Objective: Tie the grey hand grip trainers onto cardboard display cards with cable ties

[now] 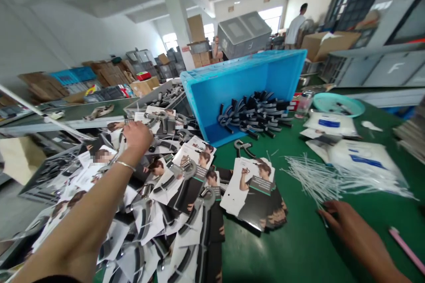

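My left hand (137,136), with a bracelet at the wrist, reaches over the far side of a heap of carded hand grippers (186,168). Its fingers are curled closed, and what they hold is hidden. My right hand (343,223) is low over the green table, thumb and forefinger closed on the end of a thin white cable tie (322,213). Just beyond it a loose bundle of cable ties (312,177) is spread out. A stack of printed cards (254,194) lies between my hands. One uncarded hand gripper (244,148) rests behind the stack.
A blue crate (244,70), tipped on its side, holds several loose hand grippers (255,112). Bags of cable ties (365,159), a turquoise plate (338,104) and a pink stick-like item (407,250) are on the right. A person (295,26) stands in the background.
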The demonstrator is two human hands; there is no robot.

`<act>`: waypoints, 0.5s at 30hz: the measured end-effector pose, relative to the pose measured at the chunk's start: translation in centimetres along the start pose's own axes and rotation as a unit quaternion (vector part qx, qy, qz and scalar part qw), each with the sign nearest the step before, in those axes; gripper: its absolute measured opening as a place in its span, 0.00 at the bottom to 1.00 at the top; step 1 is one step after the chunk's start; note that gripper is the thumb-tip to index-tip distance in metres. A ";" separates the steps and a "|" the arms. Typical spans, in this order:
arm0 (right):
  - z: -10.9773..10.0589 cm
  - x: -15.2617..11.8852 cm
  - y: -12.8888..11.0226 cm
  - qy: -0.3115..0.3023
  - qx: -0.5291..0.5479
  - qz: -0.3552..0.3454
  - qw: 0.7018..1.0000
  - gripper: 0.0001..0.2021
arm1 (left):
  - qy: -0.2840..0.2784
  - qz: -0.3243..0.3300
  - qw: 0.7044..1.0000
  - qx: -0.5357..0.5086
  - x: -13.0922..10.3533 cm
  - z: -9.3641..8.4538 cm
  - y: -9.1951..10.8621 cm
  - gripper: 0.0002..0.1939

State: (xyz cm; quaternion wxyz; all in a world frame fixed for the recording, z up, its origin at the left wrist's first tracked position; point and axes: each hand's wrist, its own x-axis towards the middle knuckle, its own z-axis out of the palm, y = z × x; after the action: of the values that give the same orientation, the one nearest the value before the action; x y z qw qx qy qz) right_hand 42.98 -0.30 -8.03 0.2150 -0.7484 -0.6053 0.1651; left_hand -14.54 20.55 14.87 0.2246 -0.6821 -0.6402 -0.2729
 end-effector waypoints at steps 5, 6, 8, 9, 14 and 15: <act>-0.6 1.2 -0.9 -0.029 -0.078 0.002 0.997 0.15 | -0.063 0.129 0.983 -0.118 -6.1 2.5 10.7 0.19; -0.7 1.6 -1.2 -0.033 -0.089 0.001 0.995 0.14 | -0.131 0.173 0.960 -0.177 -7.2 3.1 13.1 0.16; -0.9 2.0 -1.7 -0.042 -0.102 -0.003 0.994 0.13 | -0.237 0.209 0.912 -0.263 -8.7 4.2 17.0 0.14; -0.9 2.1 -1.9 -0.047 -0.103 -0.004 0.994 0.12 | -0.258 0.214 0.900 -0.279 -8.8 4.7 18.5 0.14; -1.9 1.1 -1.4 -0.033 -0.041 -0.019 0.998 0.10 | -0.083 0.199 0.959 -0.184 -1.7 5.4 20.0 0.29; -2.3 1.0 -1.2 -0.019 -0.018 -0.018 1.000 0.11 | -0.036 0.203 0.965 -0.160 0.8 5.0 19.5 0.31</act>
State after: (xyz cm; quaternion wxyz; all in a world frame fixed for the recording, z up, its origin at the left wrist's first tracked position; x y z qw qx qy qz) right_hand 43.39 0.58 -5.40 0.1933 -0.7377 -0.6255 0.1646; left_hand 5.36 22.87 12.47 0.1399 -0.8339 -0.4441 -0.2962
